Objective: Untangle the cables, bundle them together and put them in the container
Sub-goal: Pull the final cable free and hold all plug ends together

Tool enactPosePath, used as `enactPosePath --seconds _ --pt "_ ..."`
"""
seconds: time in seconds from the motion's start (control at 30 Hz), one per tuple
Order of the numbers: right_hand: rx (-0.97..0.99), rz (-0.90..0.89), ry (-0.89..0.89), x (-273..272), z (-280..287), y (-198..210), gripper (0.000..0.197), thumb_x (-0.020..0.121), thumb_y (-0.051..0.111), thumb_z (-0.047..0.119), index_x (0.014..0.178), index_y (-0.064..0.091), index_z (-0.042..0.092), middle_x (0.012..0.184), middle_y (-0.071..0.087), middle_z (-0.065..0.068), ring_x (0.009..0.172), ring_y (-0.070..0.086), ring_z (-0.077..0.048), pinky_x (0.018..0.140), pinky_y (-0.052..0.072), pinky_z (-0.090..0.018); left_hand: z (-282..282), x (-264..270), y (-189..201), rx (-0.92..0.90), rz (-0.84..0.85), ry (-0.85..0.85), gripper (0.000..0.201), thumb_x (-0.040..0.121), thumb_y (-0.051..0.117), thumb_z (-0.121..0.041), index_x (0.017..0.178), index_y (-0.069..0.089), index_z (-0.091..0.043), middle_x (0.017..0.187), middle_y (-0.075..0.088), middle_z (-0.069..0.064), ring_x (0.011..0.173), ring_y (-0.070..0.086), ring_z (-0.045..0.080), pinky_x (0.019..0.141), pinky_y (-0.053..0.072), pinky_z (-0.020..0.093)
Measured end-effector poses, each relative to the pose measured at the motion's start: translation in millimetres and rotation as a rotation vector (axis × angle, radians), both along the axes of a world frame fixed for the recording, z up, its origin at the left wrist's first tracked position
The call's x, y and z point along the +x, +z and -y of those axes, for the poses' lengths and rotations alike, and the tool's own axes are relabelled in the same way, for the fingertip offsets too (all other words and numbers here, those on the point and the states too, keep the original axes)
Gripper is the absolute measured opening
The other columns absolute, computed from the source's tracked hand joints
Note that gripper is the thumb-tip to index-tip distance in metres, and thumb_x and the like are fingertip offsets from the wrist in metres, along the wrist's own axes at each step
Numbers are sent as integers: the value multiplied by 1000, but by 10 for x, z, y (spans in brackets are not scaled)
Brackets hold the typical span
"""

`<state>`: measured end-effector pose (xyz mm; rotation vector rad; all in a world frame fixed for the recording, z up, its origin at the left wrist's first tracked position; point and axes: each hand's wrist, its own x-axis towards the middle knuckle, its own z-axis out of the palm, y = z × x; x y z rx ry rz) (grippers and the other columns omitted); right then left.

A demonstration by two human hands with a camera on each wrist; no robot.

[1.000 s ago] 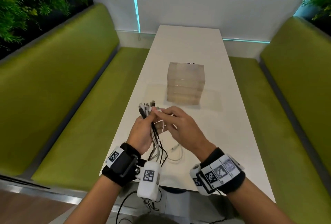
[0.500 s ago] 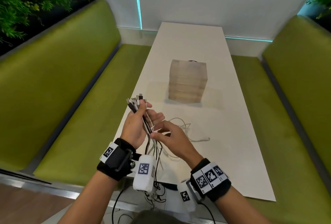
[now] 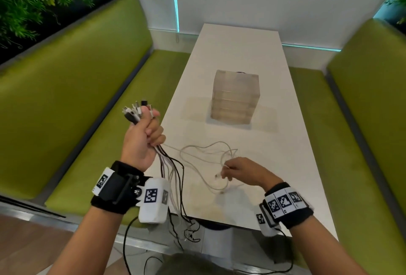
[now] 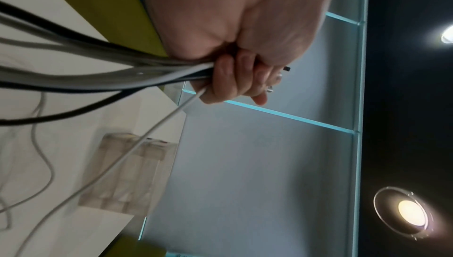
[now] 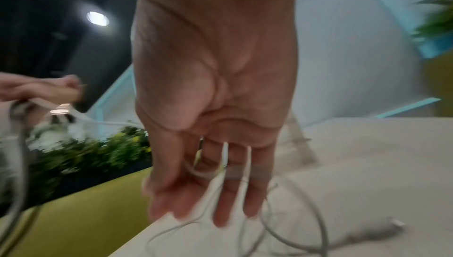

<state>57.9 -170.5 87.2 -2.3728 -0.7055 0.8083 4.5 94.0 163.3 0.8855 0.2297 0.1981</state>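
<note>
Left hand (image 3: pixel 142 140) is clenching the bundle (image 3: pixel 137 113) of cable ends, plugs fanning up out of the top of the fist, black and white cords trailing down past the wrist and off the near table edge. The left wrist view is showing the same: fingers (image 4: pixel 228 79) curling tight round the cords.

Right hand (image 3: pixel 238 170) is hovering low over the table (image 3: pixel 252 55), right of and below the left fist, working at the loose white cable (image 3: pixel 206 158). Whether it is pinching that cable is not certain: in the head view the fingers are curling over a strand near a plug, but the right wrist view is blurred, the fingers (image 5: pixel 225 199) looking fairly straight with strands running between them (cannot tell, so no claim).

The key relation: the white cable is running from the left fist rightward and down, lying in loose loops on the table, and ending under the right hand. Its long axis is lying roughly left to right between the two hands. The right hand is the nearer one to the free end, so it looks best placed to draw that end clear.

Box (image 3: pixel 235 96) is standing farther up the table, well apart from both hands, nothing going into it yet.
</note>
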Motion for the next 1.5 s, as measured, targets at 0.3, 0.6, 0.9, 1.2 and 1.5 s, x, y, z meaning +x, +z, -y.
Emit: enactPosePath --seconds 0.3,0.6,0.9,1.2,1.5 --pt "27 -223 109 -208 196 2 16 88 66 23 97 75 14 82 55 16 80 53 10 76 35 -15 -19 -29 -34 10 -6 40 36 100 35 -40 83 55 -15 47 30 -11 38 20 2 38 16 17" --pt "104 -319 153 -670 -28 -333 18 78 73 12 95 75 6 86 70 -4 67 60 -7 64 48 -20 352 12 -24 61 -34 -107 33 102 35 -37 87 53 -13 48 29 -10 38 19 2 37 17 16" --pt "99 -213 -364 -482 289 -764 29 87 56 0 114 61 10 98 61 -5 74 65 -23 72 56 -32 467 -210 -164 229 -90 -229 15 88 58 -14 101 57 -6 50 28 -11 39 21 2 37 18 16" --pt "-289 423 -403 -64 472 -939 23 85 49 -4 103 60 6 119 48 -15 103 49 -34 74 44 -37 464 -217 -117 193 -136 -313 27 91 49 -31 76 51 -9 45 24 -10 37 19 2 37 15 17" --pt "-107 418 -143 -11 750 137 36 86 49 -13 97 72 12 93 53 -5 95 55 -27 81 46 -30 595 -73 49 166 -7 -234 27 98 40 -27 77 48 -12 56 49 -3 48 42 7 45 34 17"
